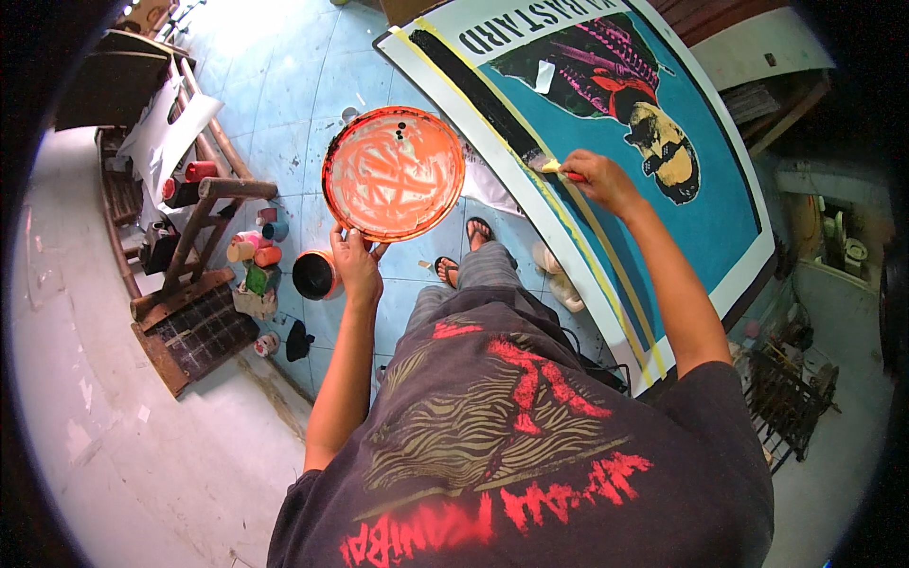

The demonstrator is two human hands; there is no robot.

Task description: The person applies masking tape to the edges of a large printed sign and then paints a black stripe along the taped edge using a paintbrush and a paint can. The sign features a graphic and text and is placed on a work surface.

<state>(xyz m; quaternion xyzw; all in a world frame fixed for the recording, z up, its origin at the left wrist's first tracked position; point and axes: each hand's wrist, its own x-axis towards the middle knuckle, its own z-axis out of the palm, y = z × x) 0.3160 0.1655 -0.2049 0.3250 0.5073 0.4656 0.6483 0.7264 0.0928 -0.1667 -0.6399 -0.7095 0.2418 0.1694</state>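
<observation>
My left hand (357, 265) grips the near rim of a round orange lid (393, 180), smeared with pale paint and marked by a few black spots. Held out over the floor, the lid tilts its inner face up. My right hand (600, 182) is closed around the red handle of a flat paintbrush (551, 167). The brush's bristles touch the lower end of a black painted stripe (473, 93) on a large board (720, 161). Yellow masking tape (615, 296) borders that stripe and runs down the board. A teal field with a painted figure fills its middle.
On the blue tiled floor (317, 71) stands an orange bucket (317, 275) with a dark inside. Several small paint containers (258, 248) cluster left of it, beside a wooden frame (218, 189). My sandalled feet (464, 251) are below the board's edge.
</observation>
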